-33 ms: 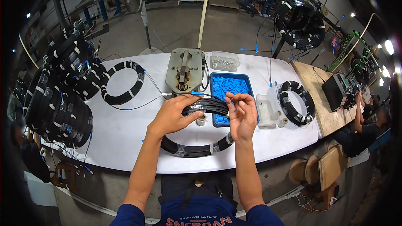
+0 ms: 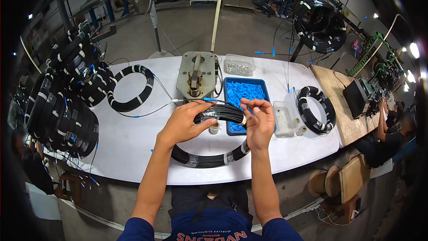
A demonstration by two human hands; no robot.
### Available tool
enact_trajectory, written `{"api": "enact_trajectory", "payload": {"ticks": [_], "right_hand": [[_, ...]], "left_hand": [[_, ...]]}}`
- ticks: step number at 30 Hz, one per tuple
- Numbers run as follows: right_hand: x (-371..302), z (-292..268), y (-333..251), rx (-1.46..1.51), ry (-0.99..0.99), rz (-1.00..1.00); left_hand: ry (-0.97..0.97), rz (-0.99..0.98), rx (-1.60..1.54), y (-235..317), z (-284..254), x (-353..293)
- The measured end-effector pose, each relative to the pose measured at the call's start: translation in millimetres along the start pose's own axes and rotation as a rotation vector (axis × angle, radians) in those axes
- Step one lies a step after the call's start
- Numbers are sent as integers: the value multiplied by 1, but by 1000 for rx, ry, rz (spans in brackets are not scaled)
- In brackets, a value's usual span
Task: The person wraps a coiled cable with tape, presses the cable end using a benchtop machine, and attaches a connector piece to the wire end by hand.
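A coil of black cable (image 2: 226,114), banded with clear and white tape, is tilted up from the white table, its near side (image 2: 209,160) low in front of me. My left hand (image 2: 189,122) grips the coil's far side, thumb in front and fingers over the top. Beside those fingertips lies a blue connector (image 2: 210,100) on a cable end. At the coil's right side my right hand (image 2: 259,122) has its thumb and index finger pinched together, the other fingers curled. What the pinch holds, if anything, is too small to make out.
Behind the coil stand a metal press (image 2: 195,76) and a blue tray (image 2: 266,90) of small blue parts. Clear plastic boxes (image 2: 285,118) flank the tray. More cable coils lie right (image 2: 315,109) and left (image 2: 130,88), with stacked coils (image 2: 67,120) at far left.
My right hand's fingers have turned slightly inward and drawn closer together beside the coil. The left hand keeps its grip in the same place.
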State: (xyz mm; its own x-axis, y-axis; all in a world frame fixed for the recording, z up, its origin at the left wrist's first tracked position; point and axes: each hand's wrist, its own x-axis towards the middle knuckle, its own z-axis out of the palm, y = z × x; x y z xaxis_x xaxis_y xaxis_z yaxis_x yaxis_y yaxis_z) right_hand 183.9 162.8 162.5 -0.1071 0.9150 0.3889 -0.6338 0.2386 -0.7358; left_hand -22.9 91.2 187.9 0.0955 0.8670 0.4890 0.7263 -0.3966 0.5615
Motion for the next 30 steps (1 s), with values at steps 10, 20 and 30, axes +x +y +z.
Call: {"api": "enact_trajectory", "payload": {"ticks": [10, 20, 30], "right_hand": [[2, -10, -8, -1144, -399, 42], [-13, -20, -3, -1256, -318, -194], [-43, -46, -16, -1098, -295, -274]], "left_hand": [[-57, -68, -32, -2, -9, -9], [178, -533, -289, -51, 20, -96], [504, -388, -539, -75, 68, -137]]}}
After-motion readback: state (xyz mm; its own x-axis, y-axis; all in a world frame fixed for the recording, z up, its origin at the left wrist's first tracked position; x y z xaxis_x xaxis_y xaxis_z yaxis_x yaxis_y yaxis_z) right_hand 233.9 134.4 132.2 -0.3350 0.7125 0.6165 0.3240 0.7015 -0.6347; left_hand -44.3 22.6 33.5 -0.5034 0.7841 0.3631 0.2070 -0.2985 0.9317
